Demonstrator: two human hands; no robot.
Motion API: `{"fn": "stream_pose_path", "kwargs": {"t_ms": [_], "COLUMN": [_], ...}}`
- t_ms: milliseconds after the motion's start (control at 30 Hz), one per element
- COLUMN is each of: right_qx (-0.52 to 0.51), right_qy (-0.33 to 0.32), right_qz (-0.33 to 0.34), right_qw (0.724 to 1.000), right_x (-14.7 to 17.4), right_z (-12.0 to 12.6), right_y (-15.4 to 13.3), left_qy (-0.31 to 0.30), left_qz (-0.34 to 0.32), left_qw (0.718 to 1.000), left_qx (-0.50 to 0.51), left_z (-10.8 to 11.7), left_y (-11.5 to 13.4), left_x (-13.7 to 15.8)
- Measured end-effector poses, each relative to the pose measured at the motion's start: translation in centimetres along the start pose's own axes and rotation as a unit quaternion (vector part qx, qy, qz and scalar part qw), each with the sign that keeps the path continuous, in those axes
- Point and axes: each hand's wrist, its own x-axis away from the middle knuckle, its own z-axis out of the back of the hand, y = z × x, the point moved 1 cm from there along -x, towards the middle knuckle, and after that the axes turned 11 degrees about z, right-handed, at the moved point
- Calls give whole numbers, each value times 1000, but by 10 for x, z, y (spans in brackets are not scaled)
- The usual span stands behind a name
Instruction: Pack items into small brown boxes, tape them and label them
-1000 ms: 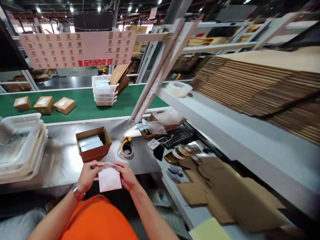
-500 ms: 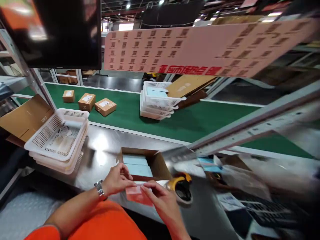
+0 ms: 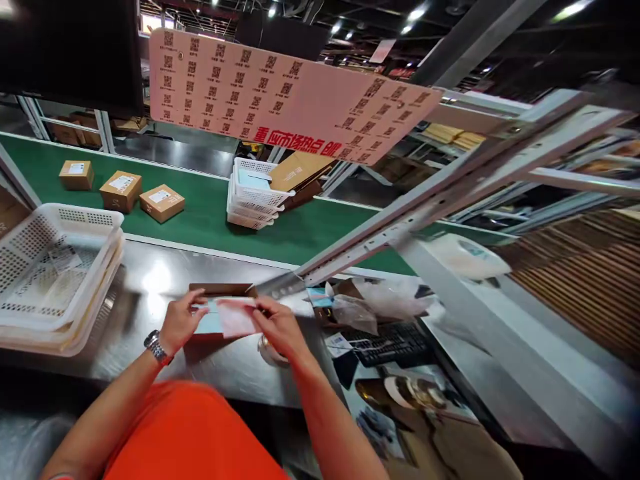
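A pink paper slip (image 3: 236,319) is held at its right edge by my right hand (image 3: 281,328), its fingers pinched shut on it. It lies over an open cardboard box (image 3: 220,290) on the metal bench. Inside the box are light blue packs (image 3: 208,325), partly covered by the slip. My left hand (image 3: 184,321) is at the box's left side with fingers apart and nothing gripped. Whether its fingertips touch the packs I cannot tell. Below my right hand, a scanner (image 3: 270,351) shows only in part.
Stacked white baskets (image 3: 90,267) stand on the left of the bench (image 3: 145,320). Behind runs a green conveyor (image 3: 200,230) with small cartons (image 3: 163,203) and more baskets (image 3: 253,210). A slanted metal post (image 3: 360,243), plastic bags and a keyboard (image 3: 395,343) are on the right.
The view has swung to the right. The pink slip moved from in front of the box to over it. My left hand has let go of the slip; my right hand keeps hold.
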Motion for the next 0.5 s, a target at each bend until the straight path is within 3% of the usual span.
{"fn": "stream_pose_path", "kwargs": {"t_ms": [67,100,233,367,433,500], "right_qx": [114,177,306,274,187,36], "right_qy": [20,-1,-114,-116,-54,17], "right_qz": [-29,-52,-141,-140,-124,-143], "right_qw": [993,983,935,944,973,989], "right_x": [-7,-9,-15,-9,2,18], "right_z": [11,11,-12,-21,-14,-7], "right_y": [22,33,67,86,99,117], "left_qy": [72,85,-17,-72,-84,-97], "left_qz": [-5,19,159,174,188,195], "left_qw": [993,986,941,928,922,913], "left_qx": [-89,-140,-299,-323,-327,-344], "left_z": [-2,-4,-19,-28,-21,-6], "left_y": [-16,-24,-52,-57,-56,-54], "left_x": [-8,-11,-12,-13,-16,-20]}}
